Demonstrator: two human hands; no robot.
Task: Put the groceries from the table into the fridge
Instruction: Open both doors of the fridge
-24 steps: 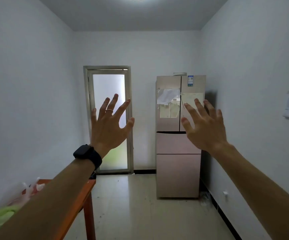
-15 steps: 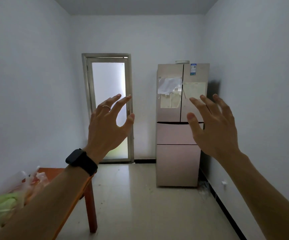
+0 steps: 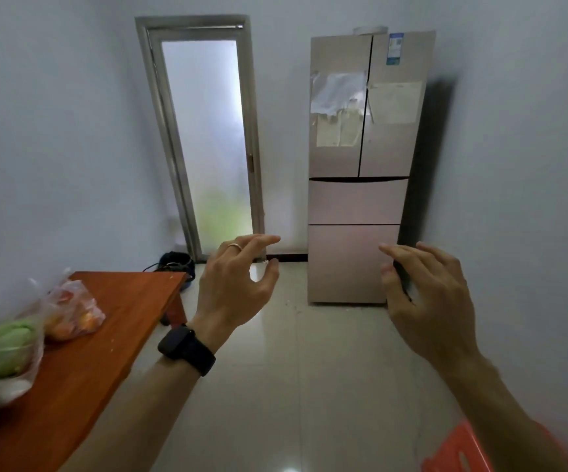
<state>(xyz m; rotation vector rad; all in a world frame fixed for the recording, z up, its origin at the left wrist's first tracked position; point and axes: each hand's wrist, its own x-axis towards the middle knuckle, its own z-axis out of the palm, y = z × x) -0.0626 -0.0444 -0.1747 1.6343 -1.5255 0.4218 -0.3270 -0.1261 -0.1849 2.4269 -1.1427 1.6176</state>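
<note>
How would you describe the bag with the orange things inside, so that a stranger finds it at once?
Look at the red-brown wooden table along the left wall. Two plastic bags lie near its wall edge. The wanted bag is the farther, smaller one, clear with orange-red contents, while its nearer neighbour holds pale green leafy vegetables.

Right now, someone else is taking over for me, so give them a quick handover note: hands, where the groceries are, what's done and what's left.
Left hand: empty, fingers loosely curled, raised in mid-air; a watch on the wrist.
Right hand: empty, open, also raised in front.
Groceries: a clear bag of leafy greens and a bag of orange-red produce lie on the red wooden table at the left wall.
Fridge: in the far right corner, all doors and drawers closed.
Done: nothing moved yet.
Left: pick up both bags, open the fridge, put them inside, close it.
</note>
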